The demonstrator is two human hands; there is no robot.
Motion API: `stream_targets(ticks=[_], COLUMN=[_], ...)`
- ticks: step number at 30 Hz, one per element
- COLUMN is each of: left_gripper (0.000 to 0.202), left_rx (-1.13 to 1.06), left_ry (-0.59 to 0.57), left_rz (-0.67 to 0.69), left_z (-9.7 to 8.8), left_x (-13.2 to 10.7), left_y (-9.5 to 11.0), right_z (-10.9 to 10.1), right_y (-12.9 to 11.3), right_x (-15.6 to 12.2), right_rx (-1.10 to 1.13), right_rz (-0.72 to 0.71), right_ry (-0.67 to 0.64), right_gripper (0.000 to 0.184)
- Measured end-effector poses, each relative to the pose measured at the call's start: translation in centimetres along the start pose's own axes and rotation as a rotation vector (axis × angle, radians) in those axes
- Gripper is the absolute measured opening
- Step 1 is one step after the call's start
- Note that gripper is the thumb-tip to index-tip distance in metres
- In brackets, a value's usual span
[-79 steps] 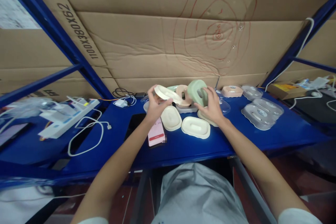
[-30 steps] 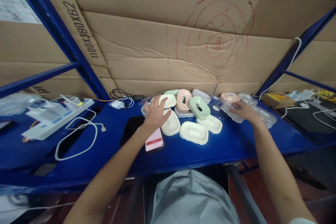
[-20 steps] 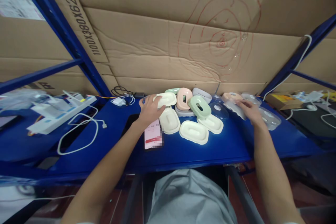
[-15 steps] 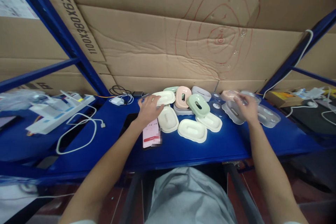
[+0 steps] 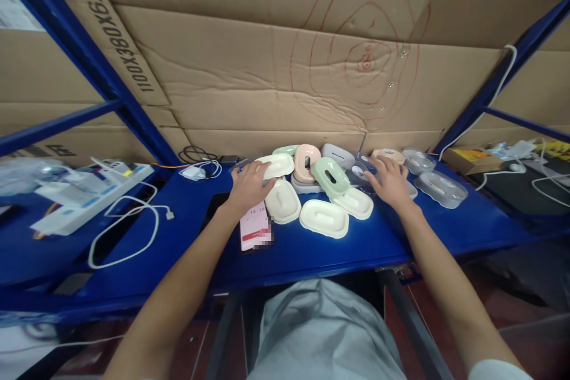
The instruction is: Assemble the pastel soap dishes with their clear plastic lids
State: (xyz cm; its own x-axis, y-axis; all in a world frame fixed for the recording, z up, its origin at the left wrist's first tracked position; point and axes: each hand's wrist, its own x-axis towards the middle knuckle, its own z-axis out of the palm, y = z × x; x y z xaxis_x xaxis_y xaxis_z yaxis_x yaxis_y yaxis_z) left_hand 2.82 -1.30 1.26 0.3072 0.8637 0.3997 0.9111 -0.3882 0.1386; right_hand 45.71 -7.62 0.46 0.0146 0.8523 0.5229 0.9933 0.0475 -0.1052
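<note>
My left hand (image 5: 250, 189) lies with its fingers apart at the left end of a cream oval tray (image 5: 279, 165), beside some clear plastic. My right hand (image 5: 392, 181) reaches with spread fingers over the right side of the pile, close to clear plastic shells (image 5: 360, 171). A greyish piece shows partly beneath it. Between the hands are a pink oval case (image 5: 307, 161) with a slot, a green one (image 5: 331, 176), and a pale grey one (image 5: 338, 156). In front lie cream trays, including one nearest me (image 5: 324, 218).
A phone (image 5: 255, 231) with a lit pink screen lies by my left forearm. Clear shells (image 5: 440, 189) and a peach case (image 5: 388, 156) sit to the right. A power strip (image 5: 98, 196) and white cable (image 5: 155, 222) are at left. Cardboard (image 5: 231, 71) backs the blue table (image 5: 312, 261).
My right hand has moved left, away from the clear shells at the far right, and its fingers have spread. My left hand stays by the cream tray. The view has shifted slightly.
</note>
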Motion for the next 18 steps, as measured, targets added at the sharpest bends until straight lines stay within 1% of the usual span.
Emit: stream_targets(ticks=[3, 6, 9, 14, 18], left_gripper=[0.057, 0.063, 0.065, 0.068, 0.074], left_rx=[0.008, 0.025, 0.044, 0.076, 0.102], left_ry=[-0.026, -0.048, -0.068, -0.102, -0.119], left_rz=[0.008, 0.011, 0.009, 0.017, 0.019], left_z=[0.4, 0.7, 0.7, 0.5, 0.6], left_x=[-0.1, -0.1, -0.1, -0.3, -0.5], left_y=[0.4, 0.6, 0.7, 0.8, 1.2], right_z=[-0.2, 0.0, 0.3, 0.4, 0.6], right_y=[1.9, 2.8, 3.1, 3.7, 4.3], right_x=[-0.3, -0.4, -0.4, -0.4, -0.4], right_rx=[-0.098, -0.136, -0.143, -0.144, -0.170], right_rz=[0.215, 0.318, 0.354, 0.371, 0.411], right_ry=[-0.049, -0.122, -0.159, -0.201, -0.204], right_gripper=[0.057, 0.051, 0.048, 0.040, 0.046])
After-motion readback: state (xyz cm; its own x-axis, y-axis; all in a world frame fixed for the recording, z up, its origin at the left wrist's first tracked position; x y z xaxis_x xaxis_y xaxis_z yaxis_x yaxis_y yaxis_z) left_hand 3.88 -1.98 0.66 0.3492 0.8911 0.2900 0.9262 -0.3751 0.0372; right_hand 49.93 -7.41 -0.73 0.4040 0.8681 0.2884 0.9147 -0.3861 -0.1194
